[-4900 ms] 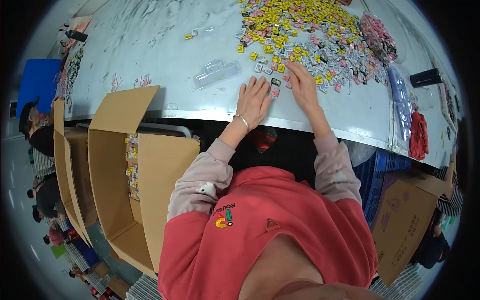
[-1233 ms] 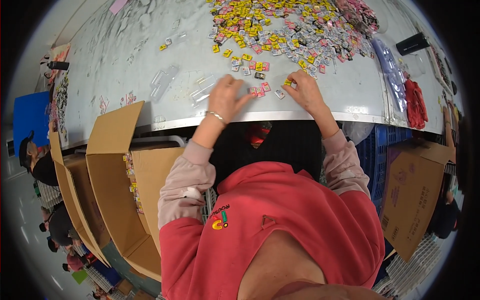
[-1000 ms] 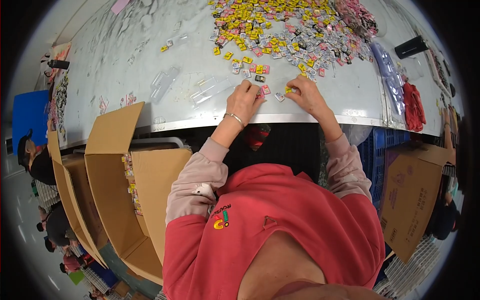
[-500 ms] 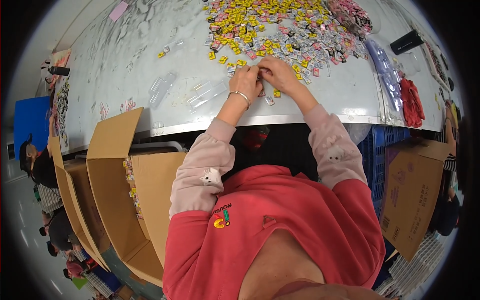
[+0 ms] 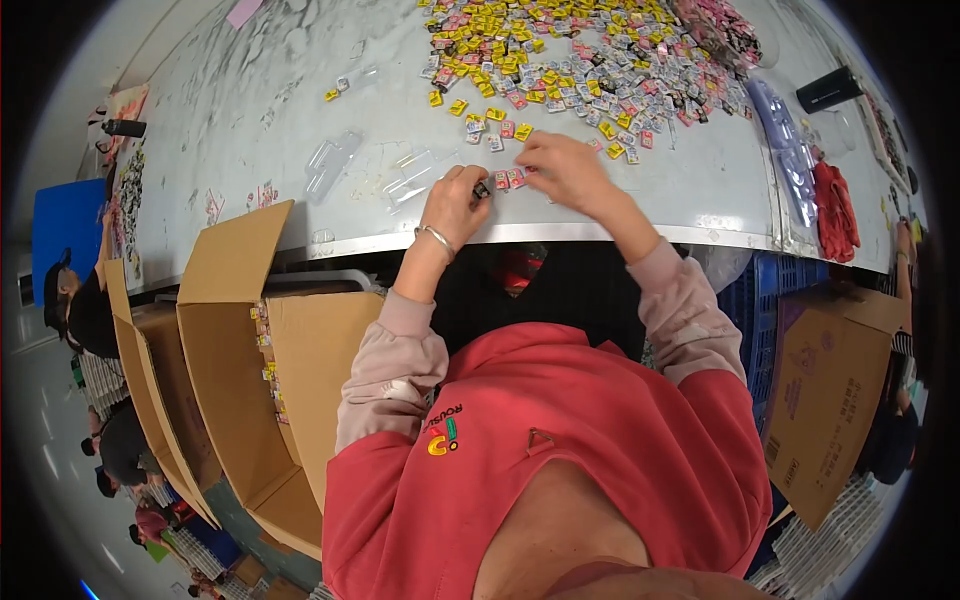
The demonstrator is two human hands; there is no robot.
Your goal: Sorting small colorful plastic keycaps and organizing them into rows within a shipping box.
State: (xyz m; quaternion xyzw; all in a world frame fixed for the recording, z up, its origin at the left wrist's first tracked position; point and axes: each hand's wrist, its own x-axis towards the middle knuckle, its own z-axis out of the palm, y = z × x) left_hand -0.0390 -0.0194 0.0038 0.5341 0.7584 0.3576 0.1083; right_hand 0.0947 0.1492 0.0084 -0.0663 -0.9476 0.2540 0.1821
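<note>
Head: left hand newly pinches a black oblong block beside the clear plastic tray; right hand curls (hold unclear).

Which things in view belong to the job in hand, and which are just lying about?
At or near the hands:
Left hand, pinching a black piece
Right hand, fingers at the pink pieces
Mixed pile of small pieces beyond

Apparently just lying about:
Black cylinder, right
Red bundle, right
Pink sheet, far left
</note>
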